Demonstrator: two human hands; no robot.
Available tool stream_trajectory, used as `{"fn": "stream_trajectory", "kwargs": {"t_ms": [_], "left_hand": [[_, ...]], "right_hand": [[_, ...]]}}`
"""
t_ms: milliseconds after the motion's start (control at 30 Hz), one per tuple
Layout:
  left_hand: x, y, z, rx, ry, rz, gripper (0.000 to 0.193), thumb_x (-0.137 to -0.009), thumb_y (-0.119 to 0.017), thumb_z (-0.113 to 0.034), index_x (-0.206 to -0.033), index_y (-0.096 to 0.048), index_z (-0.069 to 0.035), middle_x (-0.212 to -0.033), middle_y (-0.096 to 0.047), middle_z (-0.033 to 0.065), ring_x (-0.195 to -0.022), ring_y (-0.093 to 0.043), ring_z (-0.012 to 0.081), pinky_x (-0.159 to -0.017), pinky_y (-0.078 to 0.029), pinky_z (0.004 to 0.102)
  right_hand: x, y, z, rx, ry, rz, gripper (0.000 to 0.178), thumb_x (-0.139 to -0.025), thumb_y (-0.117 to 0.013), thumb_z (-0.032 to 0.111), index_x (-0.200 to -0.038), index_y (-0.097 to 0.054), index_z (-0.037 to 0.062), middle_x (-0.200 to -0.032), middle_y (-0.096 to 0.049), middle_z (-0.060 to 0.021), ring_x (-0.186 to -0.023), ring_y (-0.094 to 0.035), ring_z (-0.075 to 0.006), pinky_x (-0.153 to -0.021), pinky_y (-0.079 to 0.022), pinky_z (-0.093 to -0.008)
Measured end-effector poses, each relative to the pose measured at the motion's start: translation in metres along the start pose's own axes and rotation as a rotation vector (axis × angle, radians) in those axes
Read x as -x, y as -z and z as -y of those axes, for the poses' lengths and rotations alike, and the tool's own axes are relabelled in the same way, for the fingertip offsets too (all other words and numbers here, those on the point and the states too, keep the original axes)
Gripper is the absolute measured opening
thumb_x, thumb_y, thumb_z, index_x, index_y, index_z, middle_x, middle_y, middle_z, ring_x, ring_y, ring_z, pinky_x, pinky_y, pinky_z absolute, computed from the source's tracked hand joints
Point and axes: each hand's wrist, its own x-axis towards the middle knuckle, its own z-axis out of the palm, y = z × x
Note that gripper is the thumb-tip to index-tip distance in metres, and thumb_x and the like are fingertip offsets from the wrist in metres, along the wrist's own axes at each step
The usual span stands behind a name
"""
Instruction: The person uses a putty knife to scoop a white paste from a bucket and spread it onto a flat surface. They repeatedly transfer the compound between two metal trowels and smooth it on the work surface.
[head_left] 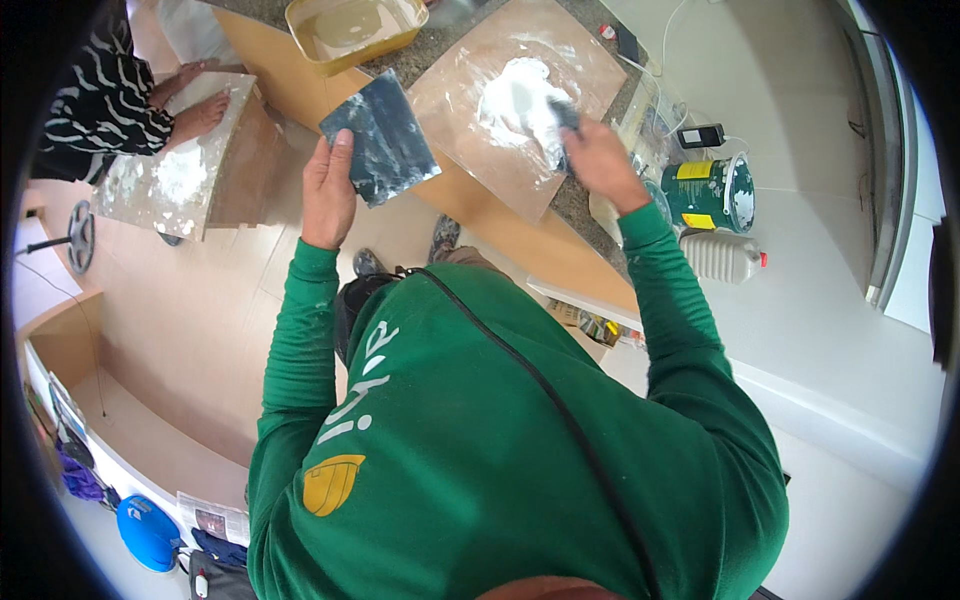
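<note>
My left hand (328, 195) grips the near-left edge of a dark, square, flat plate (385, 140) smeared with white, thumb on top. It is held beside a brown board (455, 120) lying on a stone counter. On that board spreads a heap of white putty-like material (515, 95). My right hand (603, 165) is closed round a putty knife (566, 118), its dark blade at the heap's right side. The knife's handle is mostly hidden by my fingers, and the blade is slightly blurred.
A yellow tub (400, 36) of murky liquid stands at the counter's far left. Right of the board are a green bucket (707, 197), a pale plastic jug (722, 258) and a cable with a black adapter (700, 136). Someone's bare feet (200, 117) rest on a white-spotted platform (150, 205).
</note>
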Motion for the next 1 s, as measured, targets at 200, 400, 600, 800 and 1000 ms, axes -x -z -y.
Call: {"fn": "stream_trajectory", "kwargs": {"t_ms": [200,400,600,800,1000], "left_hand": [[0.008,-0.006,-0.004,-0.007,0.036,-0.048,0.039,-0.110,-0.051,-0.035,-0.121,-0.065,0.000,-0.110,-0.068,0.0007,-0.099,-0.057,0.0078,-0.089,-0.045,0.0240],[0.010,0.000,0.009,-0.138,0.172,-0.160,0.039,-0.109,-0.052,-0.040,-0.107,-0.064,-0.002,-0.090,-0.056,-0.0050,-0.084,-0.046,0.0056,-0.074,-0.040,0.0216],[0.007,-0.022,0.009,-0.141,-0.023,-0.255,0.042,-0.108,-0.053,-0.043,-0.108,-0.063,-0.002,-0.091,-0.056,-0.0048,-0.083,-0.046,0.0057,-0.074,-0.040,0.0215],[0.016,-0.049,0.014,-0.033,0.060,-0.302,0.041,-0.109,-0.051,-0.041,-0.112,-0.064,-0.003,-0.094,-0.060,-0.0059,-0.082,-0.047,0.0041,-0.072,-0.038,0.0196],[0.024,-0.066,0.018,-0.087,0.091,-0.316,0.039,-0.109,-0.051,-0.041,-0.111,-0.064,-0.005,-0.084,-0.052,-0.0088,-0.073,-0.040,0.0026,-0.063,-0.033,0.0216]], "right_hand": [[0.021,-0.025,-0.131,-1.287,-0.589,-0.039,0.027,-0.099,-0.062,0.019,-0.119,-0.063,0.0010,-0.105,-0.072,-0.0073,-0.094,-0.072,-0.0195,-0.072,-0.058,-0.0374],[0.007,-0.061,-0.152,-1.389,-0.614,-0.254,0.030,-0.099,-0.060,0.011,-0.126,-0.058,-0.0028,-0.116,-0.070,-0.0115,-0.100,-0.071,-0.0248,-0.087,-0.058,-0.0380],[-0.114,-0.046,-0.152,-1.224,-0.349,-0.029,0.032,-0.099,-0.060,0.012,-0.128,-0.059,-0.0032,-0.113,-0.069,-0.0134,-0.097,-0.069,-0.0223,-0.085,-0.055,-0.0351],[-0.190,-0.011,-0.086,-0.563,0.185,0.194,0.034,-0.101,-0.058,0.022,-0.123,-0.063,-0.0037,-0.111,-0.072,-0.0151,-0.095,-0.069,-0.0279,-0.085,-0.053,-0.0396],[-0.120,-0.022,-0.043,0.322,0.729,-0.075,0.032,-0.096,-0.056,0.019,-0.125,-0.067,0.0100,-0.109,-0.069,-0.0147,-0.101,-0.067,-0.0335,-0.086,-0.056,-0.0456]]}}
